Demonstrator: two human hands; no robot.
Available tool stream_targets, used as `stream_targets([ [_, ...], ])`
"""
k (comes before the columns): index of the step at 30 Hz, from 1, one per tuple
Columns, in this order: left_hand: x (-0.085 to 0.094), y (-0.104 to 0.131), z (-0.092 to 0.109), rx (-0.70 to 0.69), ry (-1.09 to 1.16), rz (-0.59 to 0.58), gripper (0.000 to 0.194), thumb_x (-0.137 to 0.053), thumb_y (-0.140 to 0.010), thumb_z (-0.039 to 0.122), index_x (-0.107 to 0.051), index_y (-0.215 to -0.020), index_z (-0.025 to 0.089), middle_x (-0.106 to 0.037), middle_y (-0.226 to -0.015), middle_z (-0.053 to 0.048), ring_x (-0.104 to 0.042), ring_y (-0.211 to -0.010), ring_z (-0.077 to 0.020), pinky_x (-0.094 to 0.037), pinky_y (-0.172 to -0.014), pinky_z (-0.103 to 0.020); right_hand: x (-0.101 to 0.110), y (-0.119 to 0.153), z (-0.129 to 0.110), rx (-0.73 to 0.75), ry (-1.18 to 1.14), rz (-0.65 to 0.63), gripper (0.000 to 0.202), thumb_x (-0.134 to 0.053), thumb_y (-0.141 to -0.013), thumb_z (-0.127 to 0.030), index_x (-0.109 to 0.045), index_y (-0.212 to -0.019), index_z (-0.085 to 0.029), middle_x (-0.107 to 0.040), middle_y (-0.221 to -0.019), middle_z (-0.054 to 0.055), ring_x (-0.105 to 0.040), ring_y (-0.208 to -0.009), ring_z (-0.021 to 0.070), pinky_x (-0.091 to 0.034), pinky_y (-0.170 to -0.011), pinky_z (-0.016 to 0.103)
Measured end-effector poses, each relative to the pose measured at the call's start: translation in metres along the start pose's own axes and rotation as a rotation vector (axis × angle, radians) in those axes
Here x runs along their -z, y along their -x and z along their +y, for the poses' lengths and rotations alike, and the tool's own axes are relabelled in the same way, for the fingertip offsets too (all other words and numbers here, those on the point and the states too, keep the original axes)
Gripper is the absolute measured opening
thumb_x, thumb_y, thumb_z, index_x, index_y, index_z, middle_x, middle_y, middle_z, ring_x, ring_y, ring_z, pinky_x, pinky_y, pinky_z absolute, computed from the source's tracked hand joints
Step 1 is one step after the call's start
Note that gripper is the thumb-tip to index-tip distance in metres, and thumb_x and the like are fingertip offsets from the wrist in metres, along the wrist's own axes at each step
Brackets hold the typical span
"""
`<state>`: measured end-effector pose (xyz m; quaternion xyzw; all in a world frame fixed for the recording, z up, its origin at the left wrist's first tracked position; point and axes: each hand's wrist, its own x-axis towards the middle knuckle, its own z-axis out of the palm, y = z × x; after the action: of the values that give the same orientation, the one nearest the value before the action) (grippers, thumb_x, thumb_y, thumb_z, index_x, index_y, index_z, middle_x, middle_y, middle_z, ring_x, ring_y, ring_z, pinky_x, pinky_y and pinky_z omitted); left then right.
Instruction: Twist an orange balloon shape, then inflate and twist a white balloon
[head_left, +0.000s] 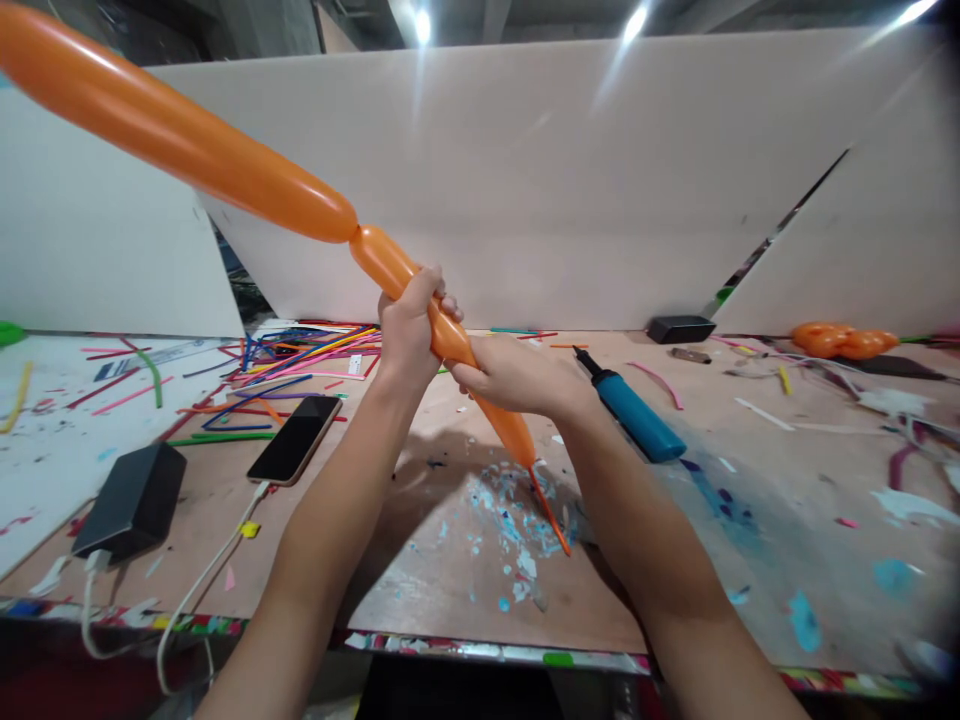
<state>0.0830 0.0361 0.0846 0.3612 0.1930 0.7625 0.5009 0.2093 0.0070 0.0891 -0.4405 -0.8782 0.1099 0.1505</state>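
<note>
A long orange balloon (pixel 247 167) slants from the upper left down to the middle of the view. It is pinched into a long section and a shorter one, and a thin uninflated tail hangs at its lower end. My left hand (pixel 412 325) wraps round the shorter section below the pinch. Just beneath it, my right hand (pixel 510 375) is closed round the balloon near the lower part, fingers partly hidden. Right of that hand, a blue hand pump (pixel 637 412) with a black nozzle lies on the table.
A phone (pixel 295 440) on a white cable and a dark power block (pixel 131 500) lie at left. Loose uninflated balloons (pixel 300 350) are heaped behind them. A black box (pixel 681 329) and a twisted orange balloon (pixel 841 341) sit at back right. White panels (pixel 525 180) stand behind.
</note>
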Motion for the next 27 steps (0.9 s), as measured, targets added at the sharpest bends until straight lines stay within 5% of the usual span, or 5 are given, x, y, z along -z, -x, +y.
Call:
stream_targets([
  [4, 0.0, -0.003, -0.009, -0.08, -0.074, 0.122, 0.038, -0.083, -0.073, 0.034, -0.047, -0.075, 0.021, -0.046, -0.058, 0.007, -0.051, -0.049, -0.0063, -0.046, -0.053, -0.02, -0.008, -0.001, -0.005, -0.134, 0.162, 0.139, 0.027, -0.046, -0.096, -0.032, -0.065, -0.107, -0.016, -0.075, -0.097, 0.014, -0.07, -0.086, 0.0271, -0.046, -0.07, 0.032],
  [12, 0.003, -0.012, -0.007, 0.063, -0.022, -0.019, 0.025, -0.065, -0.087, 0.04, -0.049, -0.084, 0.021, -0.057, -0.07, 0.002, -0.064, -0.066, -0.0135, -0.053, -0.069, -0.026, -0.023, -0.018, 0.017, -0.232, 0.173, 0.338, 0.048, -0.048, -0.098, -0.057, -0.054, -0.116, -0.013, -0.072, -0.099, 0.019, -0.07, -0.091, 0.0348, -0.047, -0.072, 0.037],
  [17, 0.013, -0.018, -0.006, -0.007, -0.116, -0.109, 0.034, -0.08, -0.077, 0.04, -0.054, -0.09, 0.022, -0.063, -0.082, 0.001, -0.069, -0.081, -0.0154, -0.056, -0.075, -0.027, -0.024, -0.02, 0.02, -0.199, 0.106, 0.421, 0.058, -0.05, -0.094, -0.065, -0.044, -0.118, -0.013, -0.069, -0.089, 0.017, -0.069, -0.082, 0.0327, -0.046, -0.069, 0.036],
  [22, 0.022, -0.021, -0.009, -0.06, -0.204, -0.001, 0.052, -0.091, -0.062, 0.04, -0.051, -0.091, 0.022, -0.063, -0.088, 0.001, -0.068, -0.085, -0.0143, -0.057, -0.073, -0.025, -0.019, -0.014, 0.016, -0.169, 0.046, 0.499, 0.062, -0.057, -0.091, -0.064, -0.041, -0.123, -0.014, -0.066, -0.089, 0.013, -0.067, -0.084, 0.032, -0.045, -0.07, 0.035],
  [27, 0.027, -0.023, -0.004, -0.033, -0.233, -0.074, 0.054, -0.089, -0.065, 0.046, -0.052, -0.097, 0.023, -0.063, -0.09, 0.0, -0.069, -0.089, -0.0174, -0.058, -0.077, -0.029, -0.019, -0.017, 0.022, -0.052, -0.057, 0.436, 0.043, -0.044, -0.099, -0.058, -0.051, -0.116, -0.019, -0.064, -0.09, 0.009, -0.061, -0.081, 0.027, -0.041, -0.071, 0.034],
])
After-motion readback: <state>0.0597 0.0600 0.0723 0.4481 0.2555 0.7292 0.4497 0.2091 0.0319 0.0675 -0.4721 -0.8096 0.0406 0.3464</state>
